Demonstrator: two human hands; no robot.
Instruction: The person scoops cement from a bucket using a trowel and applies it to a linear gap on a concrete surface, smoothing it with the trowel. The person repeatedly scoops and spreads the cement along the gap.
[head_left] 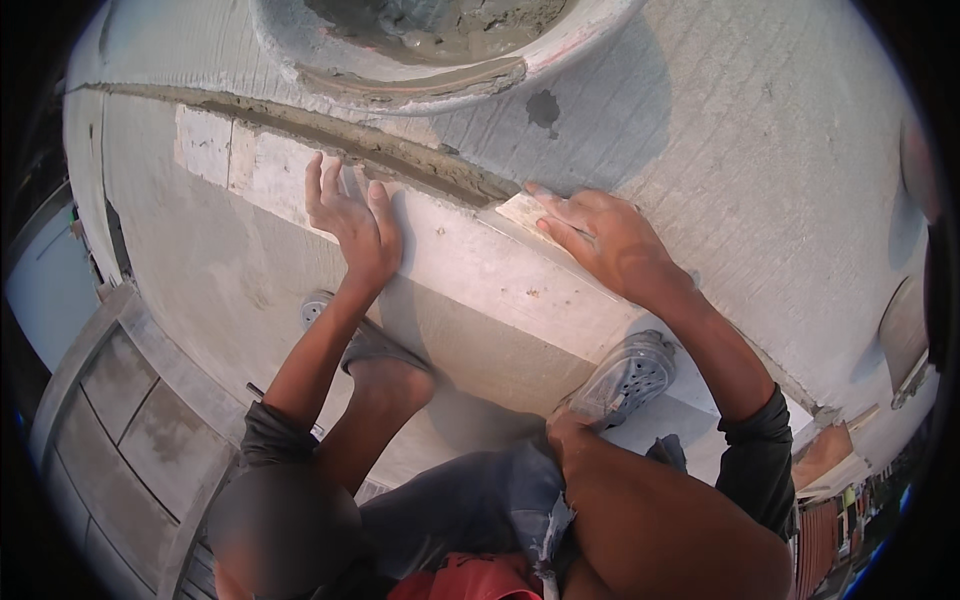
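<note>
My left hand point(352, 215) rests with spread fingers on a long pale board point(470, 252), near the board's edge along a groove. In my right hand point(615, 240) is a small flat pale scraper point(524, 212), pinched between thumb and fingers. Its edge is at the near side of the groove, by the end of the wet mortar point(400, 165). That grey mortar lies in a narrow strip running from the far left to the scraper. Whether the scraper touches the mortar is hidden by its own edge.
A round basin point(480, 85) with wet mortar inside stands just beyond the groove. A dark wet spot point(543, 110) marks the concrete point(740, 130). My feet in grey clogs point(630, 378) are on the near side of the board. Framed panels point(130, 400) lie at the left.
</note>
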